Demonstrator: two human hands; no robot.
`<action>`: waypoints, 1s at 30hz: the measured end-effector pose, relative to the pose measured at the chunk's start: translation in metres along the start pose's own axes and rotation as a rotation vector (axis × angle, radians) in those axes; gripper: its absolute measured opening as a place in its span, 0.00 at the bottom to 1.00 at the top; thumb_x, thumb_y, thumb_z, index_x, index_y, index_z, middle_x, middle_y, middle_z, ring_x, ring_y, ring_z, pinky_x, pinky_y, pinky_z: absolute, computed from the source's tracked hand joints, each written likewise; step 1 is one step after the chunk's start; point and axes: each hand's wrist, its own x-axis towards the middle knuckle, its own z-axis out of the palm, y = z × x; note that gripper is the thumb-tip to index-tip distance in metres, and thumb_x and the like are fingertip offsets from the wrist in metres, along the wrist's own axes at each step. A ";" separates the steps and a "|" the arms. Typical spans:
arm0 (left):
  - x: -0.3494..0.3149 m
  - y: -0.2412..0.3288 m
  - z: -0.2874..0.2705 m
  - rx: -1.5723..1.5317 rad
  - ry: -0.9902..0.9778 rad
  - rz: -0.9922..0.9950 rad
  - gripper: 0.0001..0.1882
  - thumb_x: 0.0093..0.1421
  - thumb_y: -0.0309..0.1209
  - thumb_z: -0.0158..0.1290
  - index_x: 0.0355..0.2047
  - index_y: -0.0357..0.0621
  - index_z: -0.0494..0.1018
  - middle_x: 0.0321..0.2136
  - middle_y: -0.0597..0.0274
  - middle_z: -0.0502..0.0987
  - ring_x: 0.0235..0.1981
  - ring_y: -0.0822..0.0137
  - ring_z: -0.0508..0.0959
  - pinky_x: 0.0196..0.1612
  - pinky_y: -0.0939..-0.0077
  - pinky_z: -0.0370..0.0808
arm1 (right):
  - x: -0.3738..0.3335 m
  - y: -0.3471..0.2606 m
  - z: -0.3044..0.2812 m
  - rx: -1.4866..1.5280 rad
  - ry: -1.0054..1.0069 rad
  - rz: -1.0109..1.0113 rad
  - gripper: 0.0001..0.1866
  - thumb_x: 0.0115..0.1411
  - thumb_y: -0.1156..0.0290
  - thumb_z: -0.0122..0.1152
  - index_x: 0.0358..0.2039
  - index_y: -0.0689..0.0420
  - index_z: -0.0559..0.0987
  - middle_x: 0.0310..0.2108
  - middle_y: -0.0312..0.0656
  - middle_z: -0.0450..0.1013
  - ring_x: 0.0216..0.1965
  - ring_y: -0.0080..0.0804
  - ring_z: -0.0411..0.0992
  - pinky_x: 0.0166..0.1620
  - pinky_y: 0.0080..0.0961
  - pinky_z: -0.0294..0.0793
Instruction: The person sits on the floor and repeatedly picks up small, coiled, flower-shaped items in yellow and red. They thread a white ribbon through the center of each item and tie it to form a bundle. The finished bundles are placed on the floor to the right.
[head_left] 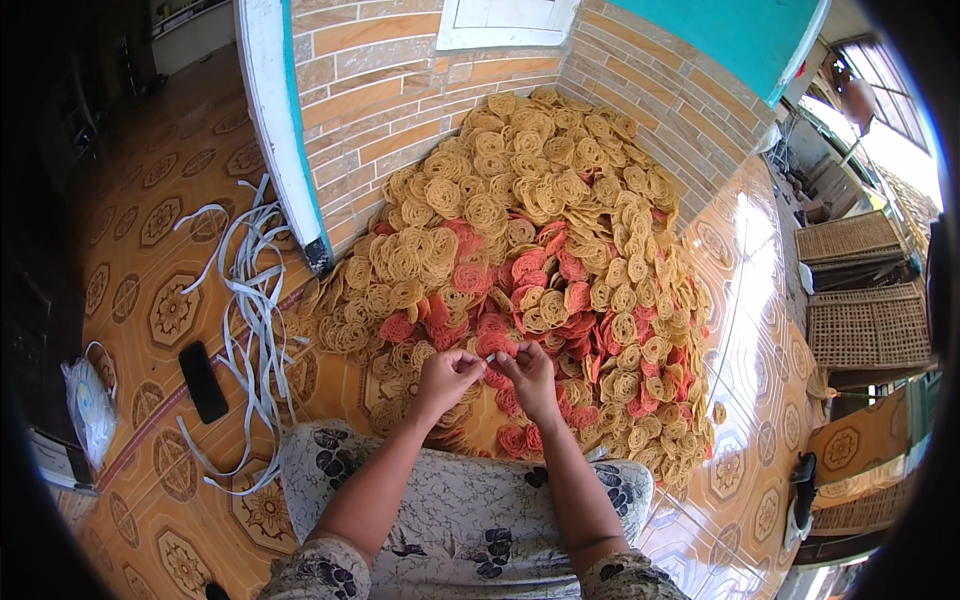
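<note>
Red coil cracker (497, 347) pinched between your left hand (446, 378) and right hand (530, 378), fingertips closed on its rim, at the cracker heap's (540, 200) 6 o'clock edge. Looks light, brittle; grip edges gently. White straps (250, 300) and a black phone (202, 381) at 9 o'clock on the tiled floor (150, 250).

We see the cracker heap (540, 250) on the floor (150, 250) against the wall (400, 90), our hands (490, 375) at its near edge. Left lie loose straps (250, 300) and, perhaps, a phone (203, 381); racks (865, 310) stand right.
</note>
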 end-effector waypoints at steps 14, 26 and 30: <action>0.001 -0.001 -0.001 0.035 0.036 0.058 0.07 0.58 0.27 0.59 0.34 0.36 0.79 0.23 0.64 0.80 0.24 0.80 0.75 0.28 0.81 0.70 | -0.011 -0.022 0.005 -0.398 -0.083 -0.118 0.10 0.62 0.78 0.59 0.43 0.68 0.74 0.35 0.44 0.79 0.38 0.23 0.77 0.40 0.20 0.74; 0.000 0.013 -0.011 0.154 -0.016 0.135 0.10 0.60 0.32 0.59 0.37 0.38 0.79 0.31 0.62 0.82 0.29 0.73 0.78 0.34 0.76 0.74 | -0.017 -0.050 0.007 -0.635 -0.130 -0.267 0.14 0.57 0.83 0.55 0.45 0.63 0.70 0.34 0.51 0.78 0.38 0.46 0.79 0.39 0.34 0.76; -0.002 0.034 -0.021 0.306 0.091 0.410 0.13 0.60 0.34 0.58 0.43 0.43 0.77 0.42 0.61 0.80 0.39 0.62 0.79 0.43 0.67 0.74 | -0.022 -0.056 0.012 -0.698 -0.148 -0.379 0.11 0.58 0.81 0.56 0.40 0.61 0.66 0.32 0.51 0.76 0.36 0.52 0.77 0.36 0.38 0.75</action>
